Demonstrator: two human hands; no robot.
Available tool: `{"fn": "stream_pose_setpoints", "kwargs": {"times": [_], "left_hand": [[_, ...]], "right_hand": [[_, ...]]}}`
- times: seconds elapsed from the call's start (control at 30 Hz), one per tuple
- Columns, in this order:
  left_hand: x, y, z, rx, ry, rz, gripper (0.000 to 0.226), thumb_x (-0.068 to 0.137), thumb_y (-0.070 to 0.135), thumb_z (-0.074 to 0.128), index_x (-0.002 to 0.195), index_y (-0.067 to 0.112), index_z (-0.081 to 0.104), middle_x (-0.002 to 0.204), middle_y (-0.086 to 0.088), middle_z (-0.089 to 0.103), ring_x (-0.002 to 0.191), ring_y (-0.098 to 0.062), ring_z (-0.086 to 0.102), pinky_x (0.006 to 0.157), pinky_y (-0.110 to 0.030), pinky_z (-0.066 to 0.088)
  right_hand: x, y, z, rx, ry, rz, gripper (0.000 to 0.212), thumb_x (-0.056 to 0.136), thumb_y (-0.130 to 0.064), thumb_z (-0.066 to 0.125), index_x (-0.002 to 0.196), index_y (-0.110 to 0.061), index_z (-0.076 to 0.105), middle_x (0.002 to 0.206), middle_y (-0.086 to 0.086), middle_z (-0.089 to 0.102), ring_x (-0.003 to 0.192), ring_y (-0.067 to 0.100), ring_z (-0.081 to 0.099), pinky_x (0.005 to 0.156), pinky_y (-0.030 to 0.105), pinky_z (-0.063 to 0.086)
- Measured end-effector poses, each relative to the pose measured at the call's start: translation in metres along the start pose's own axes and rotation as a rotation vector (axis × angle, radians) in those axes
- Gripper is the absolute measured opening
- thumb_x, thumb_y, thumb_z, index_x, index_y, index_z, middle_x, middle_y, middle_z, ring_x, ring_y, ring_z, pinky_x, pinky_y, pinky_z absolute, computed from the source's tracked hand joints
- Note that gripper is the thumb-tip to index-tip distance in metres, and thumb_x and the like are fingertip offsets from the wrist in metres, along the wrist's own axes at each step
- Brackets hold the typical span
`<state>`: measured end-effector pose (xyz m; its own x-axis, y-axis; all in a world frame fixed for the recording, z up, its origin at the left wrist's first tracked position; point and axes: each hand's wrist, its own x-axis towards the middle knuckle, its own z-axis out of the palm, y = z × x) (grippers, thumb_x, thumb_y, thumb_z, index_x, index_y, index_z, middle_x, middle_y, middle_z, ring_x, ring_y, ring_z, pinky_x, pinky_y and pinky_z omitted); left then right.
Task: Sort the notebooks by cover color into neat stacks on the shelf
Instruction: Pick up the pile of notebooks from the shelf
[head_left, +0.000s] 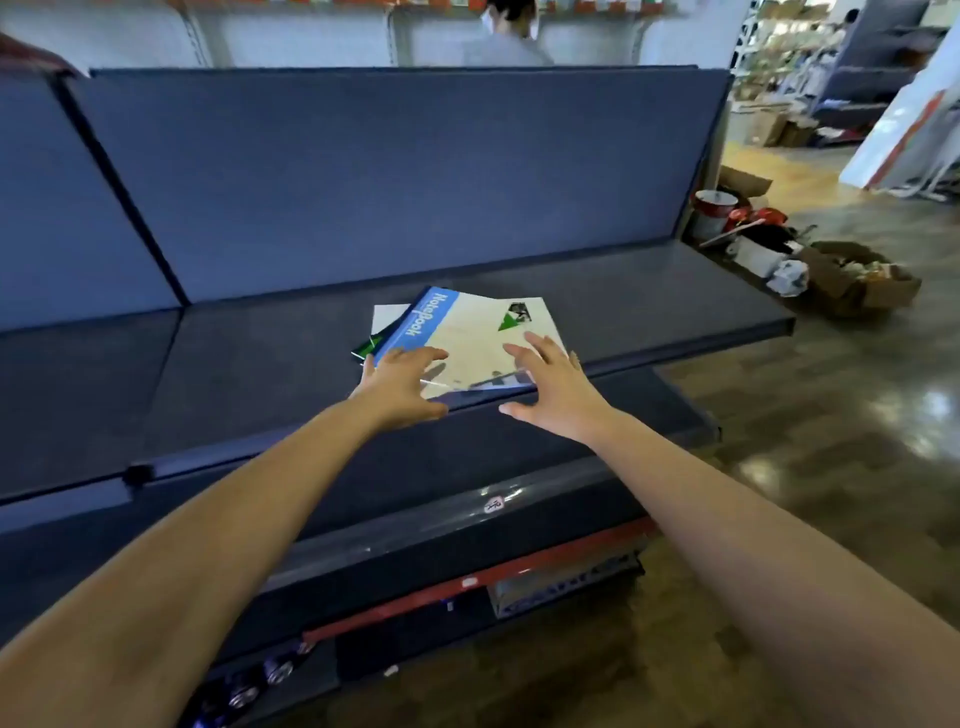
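Since the notebooks sit in one loose, skewed pile near the front edge of the shelf (260, 353), both hands flank its near corners, which looks like a set-up for lifting or squaring the top notebook (457, 332) before any sorting by colour. The left hand (402, 387) hangs over the near left corner with fingers spread and lightly bent; the right hand (556, 395) is over the near right corner, fingers straight and splayed. Neither grip has closed on anything, and I cannot tell whether the fingertips touch the cover or hover just above it. The top notebook has a pale cover, a blue band along its spine reading "NoteBook" in white, and a green triangle near its far corner. Under it a white notebook (389, 314) and a dark notebook (370, 345) with green on it stick out at the left, so no colour stacks exist yet. A small sticker (493, 504) on the lower rail is too blurred to read.
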<state>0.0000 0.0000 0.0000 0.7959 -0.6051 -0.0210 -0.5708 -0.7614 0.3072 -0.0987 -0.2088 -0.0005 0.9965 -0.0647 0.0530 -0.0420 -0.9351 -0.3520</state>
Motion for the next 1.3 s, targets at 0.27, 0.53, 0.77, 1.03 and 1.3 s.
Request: {"fn": "stream_pose_setpoints", "kwargs": {"times": [0.27,0.53,0.77,1.03,1.3], "left_hand": [[-0.001,-0.032,0.0,0.032,-0.037,-0.015,0.069,0.087,0.051,0.058,0.147,0.04,0.024,0.162,0.007,0.005,0.147,-0.032,-0.01,0.117,-0.058,0.002],[0.017,-0.052,-0.009,-0.081,-0.119,0.052,0.074,0.084,0.06,0.058,0.148,0.041,0.025,0.161,0.008,0.005,0.147,-0.024,-0.015,0.119,-0.047,0.005],[0.022,-0.055,-0.015,-0.145,-0.051,0.076,0.064,0.084,0.053,0.064,0.142,0.039,0.041,0.159,0.008,0.021,0.149,-0.02,0.0,0.118,-0.044,0.021],[0.015,-0.047,-0.018,-0.126,-0.067,0.082,0.056,0.088,0.041,0.063,0.141,0.033,0.045,0.157,0.003,0.026,0.149,-0.025,0.004,0.116,-0.041,0.021],[-0.021,-0.021,-0.014,-0.129,-0.115,0.01,0.072,0.081,0.056,0.066,0.144,0.035,0.037,0.159,0.011,0.016,0.149,-0.017,-0.005,0.116,-0.045,0.019]], "right_hand": [[0.036,-0.019,0.019,-0.015,-0.006,0.015,0.068,0.085,-0.048,0.064,0.145,-0.036,0.034,0.157,-0.005,0.021,0.147,0.019,0.01,0.117,0.047,0.005],[0.055,-0.014,0.016,-0.08,0.035,0.032,0.07,0.072,-0.062,0.07,0.135,-0.041,0.048,0.143,-0.008,0.041,0.132,0.017,0.035,0.108,0.034,0.026],[0.049,-0.013,0.021,-0.145,0.061,0.054,0.07,0.076,-0.065,0.063,0.139,-0.043,0.043,0.146,-0.011,0.038,0.133,0.016,0.032,0.108,0.034,0.027],[0.041,0.005,0.006,-0.123,-0.063,-0.078,0.054,0.092,-0.034,0.061,0.141,-0.039,0.041,0.151,-0.009,0.036,0.138,0.016,0.03,0.111,0.033,0.028],[0.018,0.013,0.001,-0.222,-0.035,-0.192,0.043,0.096,-0.04,0.051,0.139,-0.04,0.045,0.145,-0.008,0.043,0.131,0.019,0.039,0.104,0.039,0.038]]}}
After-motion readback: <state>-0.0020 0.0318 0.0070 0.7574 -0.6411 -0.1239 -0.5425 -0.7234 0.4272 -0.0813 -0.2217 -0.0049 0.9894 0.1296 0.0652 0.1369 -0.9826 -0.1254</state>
